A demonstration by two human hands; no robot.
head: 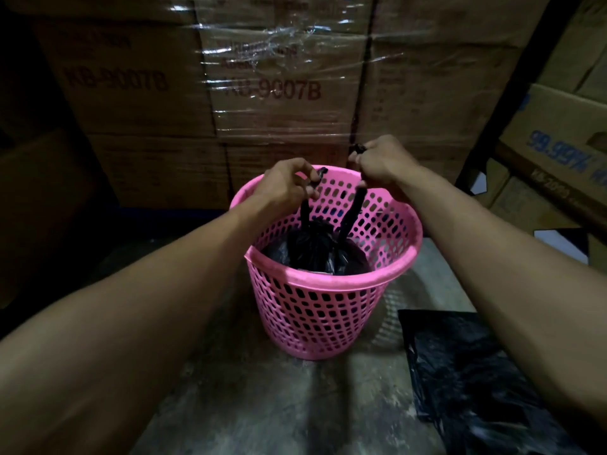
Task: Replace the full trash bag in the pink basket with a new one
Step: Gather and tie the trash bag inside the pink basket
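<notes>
**Mia:** Where is the full trash bag [315, 251]?

**Ben:** It sits down inside the pink basket [328, 280], low, under the rim. It is black and its top is bunched together.

**Mia:** What are the person's hands doing?

**Ben:** Two black ears stick up from the bag. The left hand [289, 185] is curled shut on the left ear [305, 208]. The right hand [381, 162] is shut tight on the right ear [353, 205], and a bit of black pokes out above its fist.

**Mia:** Which way is the bag from the hands?

**Ben:** Straight down. Both hands are over the far side of the basket, and the bag hangs right below them. The two ears run up and down, a bit apart at the top and close at the bottom, like a thin letter V.

**Mia:** Which hand is nearer the bag?

**Ben:** The left one is lower, so it looks nearer. The right one is up higher and its ear is pulled longer.

**Mia:** So what comes next?

**Ben:** I think the ears need tying, or the bag needs to go straight up and out. The basket walls are all around it, so up is the only way.

**Mia:** And the new bag?

**Ben:** A flat black bag [466, 369] lies on the floor [262, 405] just right of the basket. It looks like the new one.
</notes>
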